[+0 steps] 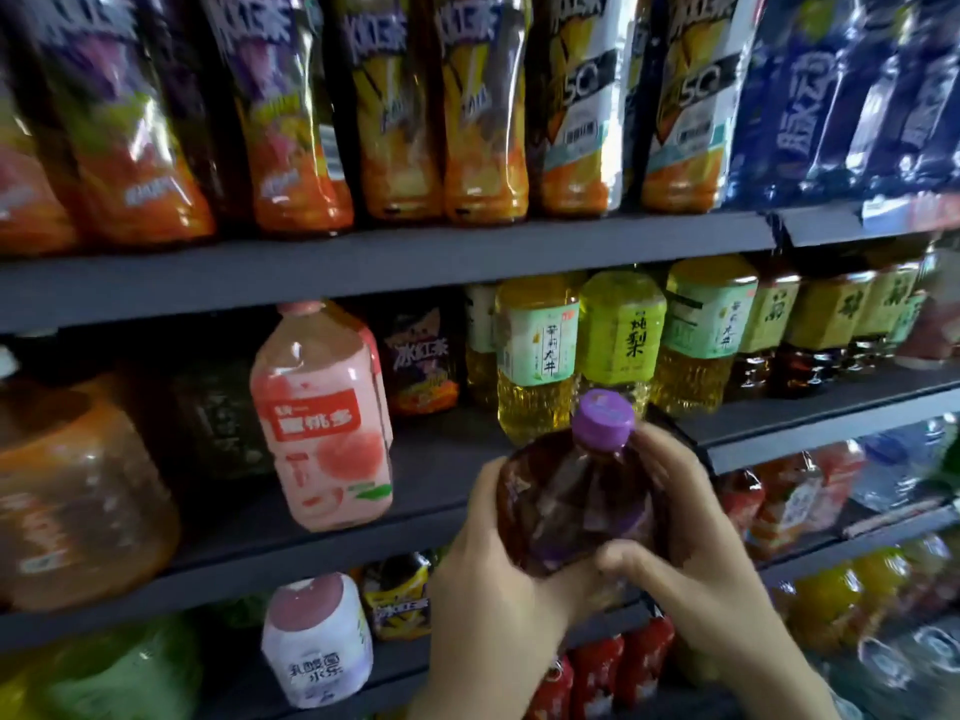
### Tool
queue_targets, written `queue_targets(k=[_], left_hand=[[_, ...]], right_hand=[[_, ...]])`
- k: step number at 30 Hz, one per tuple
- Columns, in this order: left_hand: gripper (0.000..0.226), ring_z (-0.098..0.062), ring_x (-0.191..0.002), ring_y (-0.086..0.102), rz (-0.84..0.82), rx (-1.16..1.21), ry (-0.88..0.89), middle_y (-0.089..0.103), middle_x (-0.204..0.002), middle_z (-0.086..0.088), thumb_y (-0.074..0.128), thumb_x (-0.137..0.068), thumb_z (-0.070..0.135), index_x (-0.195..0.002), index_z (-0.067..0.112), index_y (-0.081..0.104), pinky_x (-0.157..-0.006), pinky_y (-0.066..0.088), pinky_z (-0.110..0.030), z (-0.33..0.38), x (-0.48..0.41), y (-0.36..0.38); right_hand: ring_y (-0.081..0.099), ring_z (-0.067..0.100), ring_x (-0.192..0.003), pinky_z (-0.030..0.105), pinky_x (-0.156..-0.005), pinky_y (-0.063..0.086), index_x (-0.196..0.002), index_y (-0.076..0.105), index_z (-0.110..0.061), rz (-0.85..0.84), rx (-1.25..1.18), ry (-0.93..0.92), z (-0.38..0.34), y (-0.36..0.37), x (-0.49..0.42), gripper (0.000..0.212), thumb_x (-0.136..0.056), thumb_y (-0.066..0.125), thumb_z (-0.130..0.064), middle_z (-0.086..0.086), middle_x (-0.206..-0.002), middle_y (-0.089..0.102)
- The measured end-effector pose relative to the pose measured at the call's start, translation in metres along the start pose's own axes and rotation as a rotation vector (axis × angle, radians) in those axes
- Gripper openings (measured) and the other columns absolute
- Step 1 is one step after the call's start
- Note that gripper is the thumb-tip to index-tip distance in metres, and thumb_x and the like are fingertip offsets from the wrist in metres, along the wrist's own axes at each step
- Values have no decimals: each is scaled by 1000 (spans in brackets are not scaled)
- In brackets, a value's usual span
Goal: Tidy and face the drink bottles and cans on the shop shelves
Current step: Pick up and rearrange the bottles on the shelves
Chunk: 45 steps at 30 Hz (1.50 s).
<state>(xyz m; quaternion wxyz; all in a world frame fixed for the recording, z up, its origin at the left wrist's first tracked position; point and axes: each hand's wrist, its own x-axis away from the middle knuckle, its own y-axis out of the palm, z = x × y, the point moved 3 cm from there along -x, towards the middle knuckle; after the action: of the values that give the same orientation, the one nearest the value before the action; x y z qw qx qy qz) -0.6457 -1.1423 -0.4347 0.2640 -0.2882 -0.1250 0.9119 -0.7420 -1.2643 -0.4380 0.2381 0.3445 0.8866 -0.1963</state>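
In front of the middle shelf (363,532), a purple-capped bottle (576,511) is gripped by the left hand (498,579) and right hand (691,543), fingers curled round it.

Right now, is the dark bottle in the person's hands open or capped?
Capped: a purple cap sits on the neck of the dark bottle, which the left hand and right hand both grip.

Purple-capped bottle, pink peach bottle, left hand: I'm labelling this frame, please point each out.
purple-capped bottle (569,504), head view, on its dark body.
pink peach bottle (317,415), head view, on its red label.
left hand (485,584), head view, on its back.
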Motion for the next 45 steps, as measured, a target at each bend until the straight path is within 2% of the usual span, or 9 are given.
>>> queue_targets(k=[3, 9, 12, 17, 22, 24, 29, 36, 45], left_hand=[[74, 32, -88, 43, 68, -19, 11, 41, -88, 61, 84, -48, 48, -105, 57, 37, -63, 32, 7, 15, -24, -17], [80, 7, -102, 55, 100, 1, -116, 56, -97, 41, 77, -49, 59, -120, 41, 44, -73, 38, 2, 7, -70, -32], [84, -6, -107, 59, 92, -33, -189, 59, -112, 23, 77, -53, 56, -127, 33, 45, -79, 41, -5, -12, -76, -29], [89, -18, -113, 59, 128, -148, -252, 61, -124, -1, 78, -69, 39, -142, 15, 35, -87, 45, -16, -28, -85, -27], [58, -27, -80, 70, 137, -506, -300, 69, -93, -14, 76, -74, 34, -115, -1, 54, -60, 54, -29, -23, -94, -18], [41, -26, -66, 70, 105, -670, -270, 69, -77, -12, 75, -77, 29, -97, -1, 56, -47, 49, -25, -19, -100, -21], [25, -20, -92, 66, -22, -798, -372, 67, -102, -5, 36, -101, 26, -107, 10, 54, -68, 48, -24, -12, -103, -34], [22, -17, -78, 67, 136, -619, -462, 71, -85, 2, 51, -93, 34, -106, 19, 60, -59, 42, -21, -10, -39, -106], [49, -16, -106, 57, 491, -476, -645, 54, -118, 3, 63, -86, 25, -130, 20, 43, -79, 51, -24, -69, -1, -253]], right_hand=[[54, 12, -120, 34, -98, 47, -132, 43, -47, -32, -4, 216, 12, 3, -6, 72, -68, 73, -60, -4, -132, 53], [61, -6, -91, 7, -74, 45, -121, 38, -46, 22, 139, 303, 15, 46, -38, 66, -83, 66, 0, -13, -111, 60], [58, -9, -96, 10, -78, 47, -119, 34, -53, 13, 217, 390, 28, 62, -44, 67, -85, 65, -4, -18, -108, 60], [57, 16, -109, 28, -87, 48, -145, 30, -23, 41, 317, 510, 52, 81, -52, 65, -89, 63, -18, -1, -119, 60], [60, 22, -101, 30, -77, 48, -145, 28, -20, 104, 391, 495, 51, 94, -68, 60, -92, 54, -11, 5, -117, 61], [61, 22, -100, 30, -75, 49, -146, 26, -20, 111, 394, 508, 52, 99, -74, 60, -93, 52, -9, 6, -117, 62], [59, 26, -108, 38, -76, 52, -146, 24, -21, 103, 406, 537, 50, 111, -88, 63, -92, 56, -18, 7, -126, 59], [47, 35, -117, 42, -90, 46, -133, 39, 2, 207, 392, 465, -2, 115, -47, 53, -86, 63, -4, 18, -122, 51], [38, 10, -127, 24, -100, 38, -142, 31, -10, -302, 107, 440, -69, 289, -31, 67, -86, 67, -15, 0, -136, 40]])
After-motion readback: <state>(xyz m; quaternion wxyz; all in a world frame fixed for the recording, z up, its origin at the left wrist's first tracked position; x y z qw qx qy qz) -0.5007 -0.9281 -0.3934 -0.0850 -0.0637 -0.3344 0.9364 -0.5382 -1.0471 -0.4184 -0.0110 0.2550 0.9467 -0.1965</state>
